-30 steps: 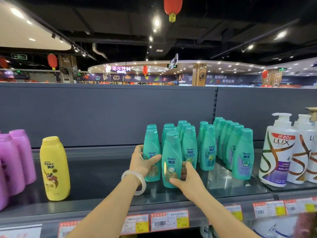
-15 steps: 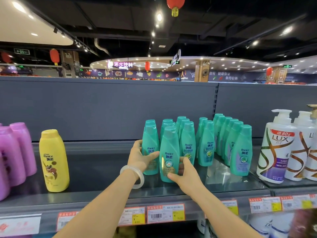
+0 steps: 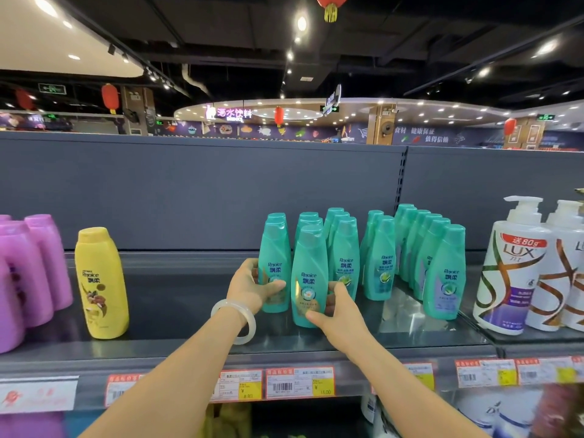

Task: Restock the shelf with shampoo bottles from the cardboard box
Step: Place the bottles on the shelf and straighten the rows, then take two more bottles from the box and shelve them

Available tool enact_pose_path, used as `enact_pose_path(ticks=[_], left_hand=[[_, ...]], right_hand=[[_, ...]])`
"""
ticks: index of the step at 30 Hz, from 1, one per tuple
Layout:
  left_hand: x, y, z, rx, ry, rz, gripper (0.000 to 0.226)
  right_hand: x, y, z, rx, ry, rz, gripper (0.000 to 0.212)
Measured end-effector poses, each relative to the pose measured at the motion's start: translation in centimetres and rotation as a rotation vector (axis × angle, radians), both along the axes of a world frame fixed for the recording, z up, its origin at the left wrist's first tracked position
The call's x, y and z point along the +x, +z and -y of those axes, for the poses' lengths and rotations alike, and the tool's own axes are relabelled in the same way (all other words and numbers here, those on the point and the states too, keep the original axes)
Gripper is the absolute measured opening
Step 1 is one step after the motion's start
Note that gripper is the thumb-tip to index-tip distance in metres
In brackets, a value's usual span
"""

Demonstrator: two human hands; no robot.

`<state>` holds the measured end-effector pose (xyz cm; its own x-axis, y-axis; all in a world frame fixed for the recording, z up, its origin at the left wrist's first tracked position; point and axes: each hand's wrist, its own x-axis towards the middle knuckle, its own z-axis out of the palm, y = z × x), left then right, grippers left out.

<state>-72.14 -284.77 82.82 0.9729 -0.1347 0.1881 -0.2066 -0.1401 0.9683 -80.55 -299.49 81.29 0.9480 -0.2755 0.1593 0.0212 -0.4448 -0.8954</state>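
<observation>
I see two teal plastic Rejoice shampoo bottles upright at the front of the dark grey metal shelf [image 3: 177, 311]: my left hand [image 3: 249, 287] wraps the rear bottle [image 3: 274, 267], my right hand [image 3: 339, 314] grips the front bottle [image 3: 308, 273]. More teal bottles [image 3: 410, 248] stand in rows behind, a yellow Rejoice bottle [image 3: 101, 282] stands well left, and white Lux pump bottles [image 3: 512, 267] stand right.

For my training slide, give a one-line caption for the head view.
Left hand and right hand each grip an upright green shampoo bottle on the shelf.
</observation>
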Motion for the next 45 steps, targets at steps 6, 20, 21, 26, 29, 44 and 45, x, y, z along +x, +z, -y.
enact_pose_path(ticks=[6,20,21,26,29,44,45], left_hand=[[-1.6,-0.1,-0.9,0.013,0.008,-0.012,0.061],[-11.2,-2.2,-8.7,0.091,0.230,0.228,0.060],[-12.2,-2.7,-10.1,0.123,0.252,0.250,0.057],[-17.2,-5.1,-21.7,0.232,0.424,0.177,0.060],[-21.8,-7.7,-31.7,0.351,0.554,0.027,0.067],[-49.8,-23.0,-68.8,0.857,0.777,-0.783,0.074],[-50.3,-23.6,-70.1,0.852,0.779,-0.806,0.074]], right_hand=[[-0.5,0.4,-0.2,-0.024,0.000,-0.009,0.054],[-4.0,-0.4,-9.7,-0.256,0.043,0.808,0.048],[-4.4,-0.6,-11.8,-0.276,0.120,0.791,0.048],[-6.5,-2.2,-23.3,-0.325,0.448,0.531,0.046],[-8.6,-4.3,-32.0,-0.380,0.605,0.399,0.045],[-27.7,-20.9,-70.1,-0.851,1.255,-0.293,0.062],[-28.0,-21.7,-71.4,-0.863,1.263,-0.306,0.062]])
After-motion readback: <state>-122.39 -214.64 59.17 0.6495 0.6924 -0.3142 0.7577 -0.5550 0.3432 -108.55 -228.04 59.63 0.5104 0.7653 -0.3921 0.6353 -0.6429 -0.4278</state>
